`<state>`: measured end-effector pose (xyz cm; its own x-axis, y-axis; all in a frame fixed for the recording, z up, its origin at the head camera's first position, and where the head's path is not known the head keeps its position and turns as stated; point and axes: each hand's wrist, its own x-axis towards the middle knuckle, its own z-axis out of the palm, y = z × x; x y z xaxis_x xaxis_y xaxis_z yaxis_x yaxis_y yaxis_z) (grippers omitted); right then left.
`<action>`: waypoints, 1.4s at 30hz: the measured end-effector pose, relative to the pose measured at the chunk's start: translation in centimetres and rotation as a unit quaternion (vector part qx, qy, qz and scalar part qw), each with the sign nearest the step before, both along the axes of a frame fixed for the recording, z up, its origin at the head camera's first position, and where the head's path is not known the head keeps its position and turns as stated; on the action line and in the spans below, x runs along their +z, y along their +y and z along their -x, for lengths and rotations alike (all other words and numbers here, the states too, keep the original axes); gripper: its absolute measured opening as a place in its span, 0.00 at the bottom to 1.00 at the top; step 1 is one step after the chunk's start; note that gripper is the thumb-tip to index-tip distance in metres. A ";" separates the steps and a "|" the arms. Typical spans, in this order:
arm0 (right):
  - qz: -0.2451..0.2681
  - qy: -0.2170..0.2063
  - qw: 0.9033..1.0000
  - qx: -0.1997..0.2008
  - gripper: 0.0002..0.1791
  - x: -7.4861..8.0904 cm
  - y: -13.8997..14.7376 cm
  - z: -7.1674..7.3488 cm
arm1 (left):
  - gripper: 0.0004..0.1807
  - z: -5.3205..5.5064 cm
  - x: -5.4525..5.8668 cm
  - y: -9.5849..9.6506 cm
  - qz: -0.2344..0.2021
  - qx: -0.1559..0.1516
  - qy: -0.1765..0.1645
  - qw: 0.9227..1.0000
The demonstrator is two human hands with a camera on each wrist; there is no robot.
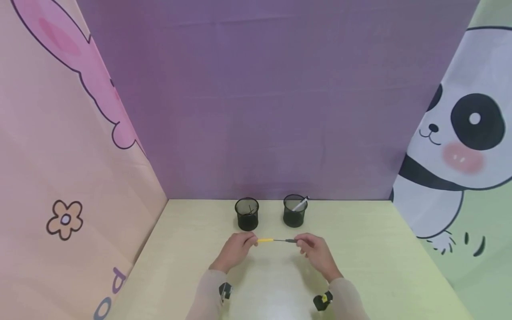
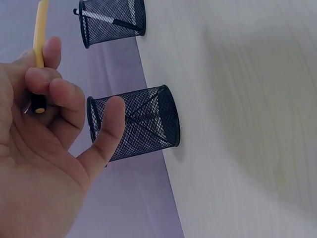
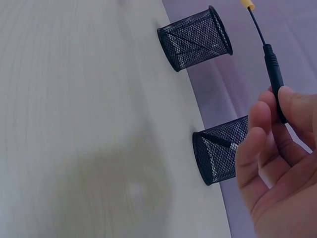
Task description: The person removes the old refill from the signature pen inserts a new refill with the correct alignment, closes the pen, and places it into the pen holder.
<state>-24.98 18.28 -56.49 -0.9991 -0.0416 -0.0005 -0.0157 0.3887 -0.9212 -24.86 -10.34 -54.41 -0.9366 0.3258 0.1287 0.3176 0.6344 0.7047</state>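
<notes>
My left hand (image 1: pixel 237 250) pinches the yellow tube (image 2: pixel 40 34) of a slim yellow-and-black stick-shaped item, whose black end shows below my fingers in the left wrist view. Between thumb and fingertips, my right hand (image 1: pixel 316 254) pinches its black ribbed part (image 3: pixel 274 74). A thin dark rod (image 3: pixel 256 26) spans the gap from the black part to the yellow tube. The item lies level, held above the table; the head view is too small to tell its exact kind. Just beyond my left hand stands a black mesh pen holder (image 1: pixel 248 222) with thin dark lines visible inside.
A second black mesh pen holder (image 1: pixel 294 218) stands to the right, with a white-and-black pen (image 1: pixel 300 204) leaning in it. Both rest near the back of the pale table (image 1: pixel 192 231). A purple cloth backdrop (image 1: pixel 260 111) rises behind, and printed panels flank the table.
</notes>
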 end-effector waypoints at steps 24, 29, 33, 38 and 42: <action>-0.002 -0.004 1.000 -0.025 0.09 -0.1 1.5 -0.2 | 0.13 -0.1 -0.4 -1.3 -0.012 0.023 -0.005 1.000; 0.005 -0.010 0.999 -0.033 0.09 0.1 1.5 -0.2 | 0.10 0.3 -1.1 -1.3 -0.001 0.026 0.005 1.000; 0.010 -0.014 0.999 -0.033 0.09 0.1 1.5 -0.2 | 0.07 0.6 -2.0 -0.9 0.013 0.023 0.010 1.000; 0.013 -0.016 0.999 -0.030 0.09 -0.2 1.4 -0.1 | 0.06 0.8 -2.8 -0.3 0.024 0.033 0.011 0.999; 0.010 -0.024 0.999 -0.032 0.09 -0.4 1.5 -0.1 | 0.06 0.9 -3.0 0.3 0.037 0.044 0.001 0.998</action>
<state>-24.90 19.75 -56.88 -0.9986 0.0211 -0.0493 0.0536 0.3694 -0.9277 -25.80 -10.05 -57.36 -0.9620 0.2505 0.1087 0.2588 0.7097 0.6553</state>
